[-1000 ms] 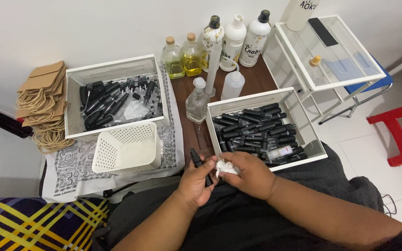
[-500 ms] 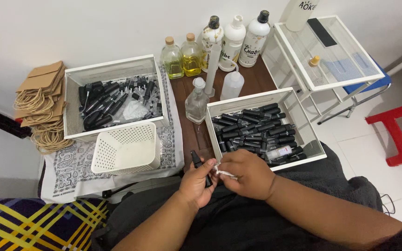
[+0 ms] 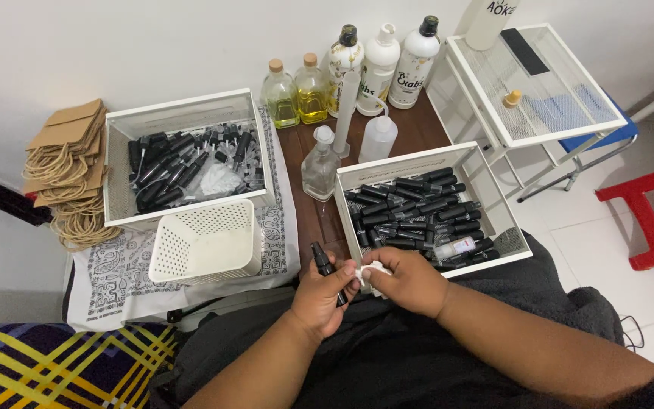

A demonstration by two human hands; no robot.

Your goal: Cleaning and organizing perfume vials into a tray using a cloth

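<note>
My left hand (image 3: 319, 295) grips a small black spray bottle (image 3: 325, 266), its nozzle pointing up and away from me. My right hand (image 3: 409, 279) touches the bottle's lower part and holds a small white piece, cloth or tissue (image 3: 373, 270), against it. Both hands meet over my lap, just in front of a white wire tray (image 3: 509, 227) filled with several black spray bottles (image 3: 410, 208). A second white tray (image 3: 191, 110) at the left holds loose black spray caps and parts.
A white perforated basket (image 3: 206, 242) lies on a patterned cloth (image 3: 107, 276). Several large bottles (image 3: 342, 72), clear, yellow and white, stand at the back. Brown paper bags (image 3: 66, 167) are stacked at left. A white wire rack (image 3: 539, 83) and red stool (image 3: 649, 208) stand at right.
The white piece in my right hand has moved lower against the bottle. My hands stay together in the same place.
</note>
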